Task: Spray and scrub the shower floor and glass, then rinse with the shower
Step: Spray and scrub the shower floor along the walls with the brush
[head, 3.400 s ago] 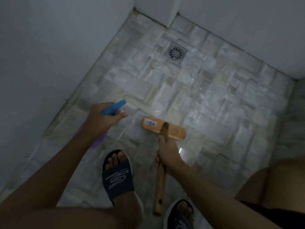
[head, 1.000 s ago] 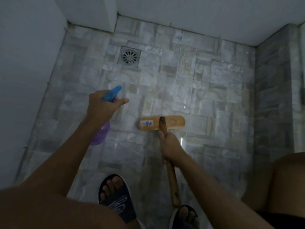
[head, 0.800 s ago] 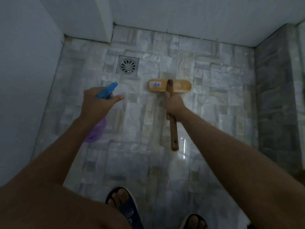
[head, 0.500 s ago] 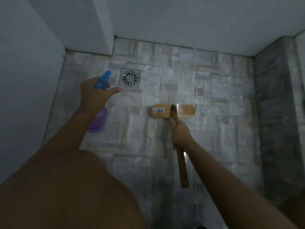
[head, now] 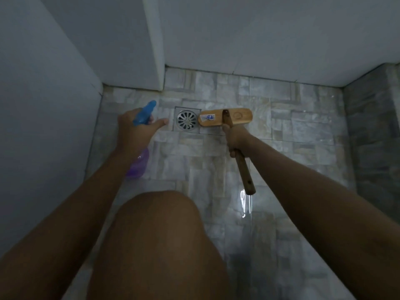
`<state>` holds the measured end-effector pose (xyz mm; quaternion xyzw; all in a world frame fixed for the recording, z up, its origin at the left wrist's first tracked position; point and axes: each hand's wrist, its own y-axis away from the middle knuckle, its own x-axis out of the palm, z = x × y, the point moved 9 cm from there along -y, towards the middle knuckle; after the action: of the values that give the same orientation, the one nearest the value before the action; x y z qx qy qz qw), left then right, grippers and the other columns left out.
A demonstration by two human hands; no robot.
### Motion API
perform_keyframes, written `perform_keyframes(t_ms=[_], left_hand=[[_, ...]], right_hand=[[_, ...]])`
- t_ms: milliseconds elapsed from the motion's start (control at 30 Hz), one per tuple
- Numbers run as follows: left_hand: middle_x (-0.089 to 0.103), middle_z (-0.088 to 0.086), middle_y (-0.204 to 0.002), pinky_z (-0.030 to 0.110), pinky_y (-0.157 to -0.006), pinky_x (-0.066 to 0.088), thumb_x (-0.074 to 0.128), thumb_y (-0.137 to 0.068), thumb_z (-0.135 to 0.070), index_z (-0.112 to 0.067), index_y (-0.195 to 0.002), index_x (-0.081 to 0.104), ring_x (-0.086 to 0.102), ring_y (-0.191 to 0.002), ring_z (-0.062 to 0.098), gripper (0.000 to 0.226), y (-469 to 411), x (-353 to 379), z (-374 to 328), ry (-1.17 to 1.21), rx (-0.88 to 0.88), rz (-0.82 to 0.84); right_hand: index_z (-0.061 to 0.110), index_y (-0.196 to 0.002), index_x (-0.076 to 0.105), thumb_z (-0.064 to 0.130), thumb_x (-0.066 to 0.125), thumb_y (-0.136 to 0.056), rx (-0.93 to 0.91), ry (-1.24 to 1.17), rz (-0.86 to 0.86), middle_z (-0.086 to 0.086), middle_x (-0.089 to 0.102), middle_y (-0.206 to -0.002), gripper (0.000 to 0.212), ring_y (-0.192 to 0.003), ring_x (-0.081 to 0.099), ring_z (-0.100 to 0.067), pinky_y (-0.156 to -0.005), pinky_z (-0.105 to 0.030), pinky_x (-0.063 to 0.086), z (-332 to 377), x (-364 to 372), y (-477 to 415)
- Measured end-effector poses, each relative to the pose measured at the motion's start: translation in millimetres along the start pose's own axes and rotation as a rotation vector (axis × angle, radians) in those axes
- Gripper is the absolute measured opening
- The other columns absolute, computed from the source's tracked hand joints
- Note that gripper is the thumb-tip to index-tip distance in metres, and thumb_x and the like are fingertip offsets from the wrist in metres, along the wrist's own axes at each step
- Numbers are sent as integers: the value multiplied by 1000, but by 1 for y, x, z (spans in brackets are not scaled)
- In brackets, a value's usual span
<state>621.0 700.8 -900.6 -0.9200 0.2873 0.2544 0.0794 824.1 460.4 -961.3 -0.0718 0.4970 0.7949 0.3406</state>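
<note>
A dim shower stall, seen from above: pale plain walls meet a floor of mixed grey and beige stone tiles, wet and shining, with a bright glint of light on the wet tiles toward the near side. A narrow white post runs down into the far left corner of the floor, and a darker tiled kerb rises along the floor's right edge.

A square metal drain with a round slotted grate sits in the floor near the far left corner. Just beside it on the right, the wooden head of a scrub brush lies flat on the tiles close to the far edge, its left end touching or slightly overlapping the drain's frame; a small blue and white label shows on that end. The brush's wooden handle slopes back toward the near side.

The right hand has its grip wrapped tight around the handle just behind the head, the free end of the handle sticking out below the fist. The left hand has its grip closed on the neck of a spray bottle, held above the floor left of the drain; the blue nozzle points toward the far wall, the purple body hangs under the wrist, and the forefinger reaches out toward the drain.

A bare knee fills the near middle of the view.
</note>
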Motion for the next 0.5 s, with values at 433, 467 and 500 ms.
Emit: perform_keyframes(t_ms=[433, 467, 500], left_hand=[[66, 16, -70, 31, -65, 56, 89, -69, -37, 1, -74, 65, 61, -61, 29, 45, -17, -8, 10, 7, 50, 30], [65, 16, -68, 38, -65, 56, 88, -70, -38, 2, -72, 64, 61, -62, 34, 46, -17, -9, 11, 11, 60, 14], [64, 15, -66, 41, -64, 57, 87, -71, -39, 1, -70, 63, 61, -61, 35, 47, -18, -11, 11, 3, 76, -14]], right_hand=[[12, -90, 53, 44, 36, -107, -59, 159, 205, -7, 52, -68, 39, -44, 49, -17, -36, -25, 43, -37, 41, 58], [11, -88, 53, 41, 36, -107, -114, 190, 205, -6, 53, -68, 39, -45, 49, -16, -37, -25, 43, -12, 49, 46], [13, -89, 52, 38, 35, -107, -182, 233, 176, -5, 51, -68, 35, -48, 49, -15, -40, -26, 43, 18, 55, 25]])
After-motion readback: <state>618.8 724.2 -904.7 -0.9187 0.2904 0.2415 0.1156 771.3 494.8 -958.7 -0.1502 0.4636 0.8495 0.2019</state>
